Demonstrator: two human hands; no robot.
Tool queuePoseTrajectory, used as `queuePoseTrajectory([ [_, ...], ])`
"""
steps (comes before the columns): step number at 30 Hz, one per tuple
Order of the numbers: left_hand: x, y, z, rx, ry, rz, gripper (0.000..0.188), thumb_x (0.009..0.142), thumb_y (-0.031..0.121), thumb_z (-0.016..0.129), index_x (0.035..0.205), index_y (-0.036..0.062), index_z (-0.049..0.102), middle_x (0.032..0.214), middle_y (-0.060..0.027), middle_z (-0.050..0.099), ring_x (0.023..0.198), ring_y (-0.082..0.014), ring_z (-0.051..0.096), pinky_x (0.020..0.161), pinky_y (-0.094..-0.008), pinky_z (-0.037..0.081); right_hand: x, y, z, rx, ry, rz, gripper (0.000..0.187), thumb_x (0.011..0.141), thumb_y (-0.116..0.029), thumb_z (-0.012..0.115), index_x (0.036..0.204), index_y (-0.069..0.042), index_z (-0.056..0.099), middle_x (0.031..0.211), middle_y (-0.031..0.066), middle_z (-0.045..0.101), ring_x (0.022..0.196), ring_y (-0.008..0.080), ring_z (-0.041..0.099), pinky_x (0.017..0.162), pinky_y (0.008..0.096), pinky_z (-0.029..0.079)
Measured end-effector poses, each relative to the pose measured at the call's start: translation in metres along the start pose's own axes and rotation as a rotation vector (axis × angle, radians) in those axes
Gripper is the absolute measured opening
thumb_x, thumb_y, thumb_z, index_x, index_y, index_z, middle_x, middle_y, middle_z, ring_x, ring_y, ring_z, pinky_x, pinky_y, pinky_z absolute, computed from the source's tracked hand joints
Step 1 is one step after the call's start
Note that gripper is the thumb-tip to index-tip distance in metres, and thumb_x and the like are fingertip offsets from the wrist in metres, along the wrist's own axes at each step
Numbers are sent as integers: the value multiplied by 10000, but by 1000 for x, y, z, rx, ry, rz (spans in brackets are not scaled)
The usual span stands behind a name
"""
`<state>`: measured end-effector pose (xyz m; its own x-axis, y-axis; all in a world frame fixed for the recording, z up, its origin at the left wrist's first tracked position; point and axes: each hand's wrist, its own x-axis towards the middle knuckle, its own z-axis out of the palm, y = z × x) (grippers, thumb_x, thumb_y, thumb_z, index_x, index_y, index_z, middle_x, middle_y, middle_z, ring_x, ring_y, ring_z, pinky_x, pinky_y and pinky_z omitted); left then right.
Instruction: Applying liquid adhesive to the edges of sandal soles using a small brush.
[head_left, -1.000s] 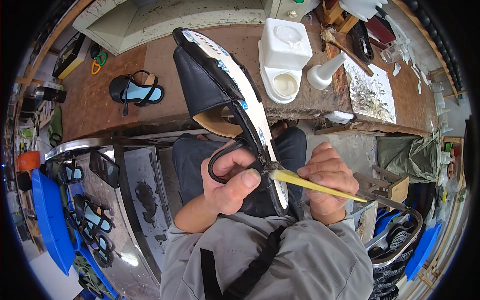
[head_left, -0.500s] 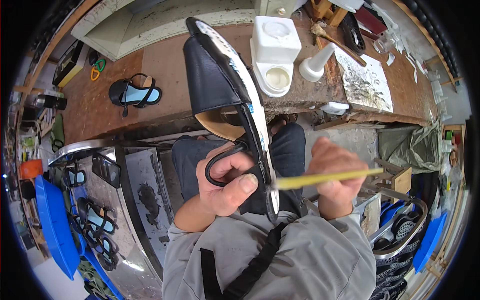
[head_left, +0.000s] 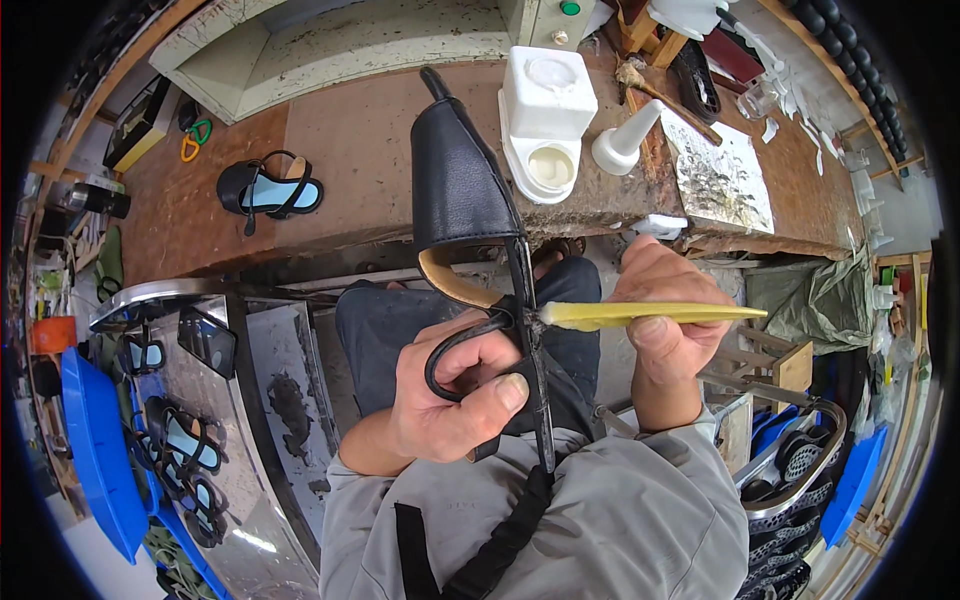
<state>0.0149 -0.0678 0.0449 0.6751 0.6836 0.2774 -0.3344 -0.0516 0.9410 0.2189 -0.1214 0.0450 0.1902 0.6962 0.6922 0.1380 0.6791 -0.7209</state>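
My left hand (head_left: pixel 462 388) grips a black sandal (head_left: pixel 462 180) by its strap and edge, thumb pressed at the side. The sandal is held edge-on over my lap, its wide leather front band up and a tan lining showing inside. In my right hand (head_left: pixel 672 318) is a yellow-handled brush (head_left: pixel 610 315), held level. Its pale tip meets the sandal's edge just above my left thumb. Beyond the sandal, a white glue pot (head_left: pixel 545 130) stands on the bench with pale liquid in its front cup.
Another black sandal with a light-blue insole (head_left: pixel 272 190) lies on the brown bench (head_left: pixel 340 150). A white cone-shaped nozzle (head_left: pixel 625 140) and a stained paper sheet (head_left: pixel 720 180) are right of the pot. Several sandals rest on the metal table (head_left: pixel 250 480) at left, beside a blue bin (head_left: pixel 100 460).
The sandal has turned, so its whitish underside no longer shows and it stands edge-on. The brush tip has moved up along the edge, and my right hand has risen with it.
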Motion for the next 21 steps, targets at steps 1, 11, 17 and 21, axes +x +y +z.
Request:
queuePoseTrajectory([
  [1,0,1,0,3,-3,-12,144,745,73,590,655,10,496,589,-1,406,513,-106,330,478,-273,245,1,1,1,-4,12,-4,139,691,-65,697,785,22,643,688,106,631,582,206,559,575,328,406],
  [11,-1,1,-3,-18,-60,2,147,755,67,585,657,12,491,596,2,401,514,-95,326,469,-268,239,24,13,5,-4,85,-69,119,710,-32,686,808,23,647,718,98,634,611,176,562,584,289,418],
  [17,-4,-1,-5,-56,-33,-33,141,757,75,591,671,7,501,618,-3,416,521,-87,337,476,-258,250,1,9,-9,-3,16,51,151,699,-18,696,832,25,639,698,104,623,596,165,565,572,283,430],
  [21,-2,-13,-6,-234,102,17,161,775,100,597,715,-28,521,714,-58,523,613,-108,440,550,-249,332,-7,3,-15,501,214,418,147,775,-116,647,823,1,572,647,94,556,490,115,505,424,217,395],
])
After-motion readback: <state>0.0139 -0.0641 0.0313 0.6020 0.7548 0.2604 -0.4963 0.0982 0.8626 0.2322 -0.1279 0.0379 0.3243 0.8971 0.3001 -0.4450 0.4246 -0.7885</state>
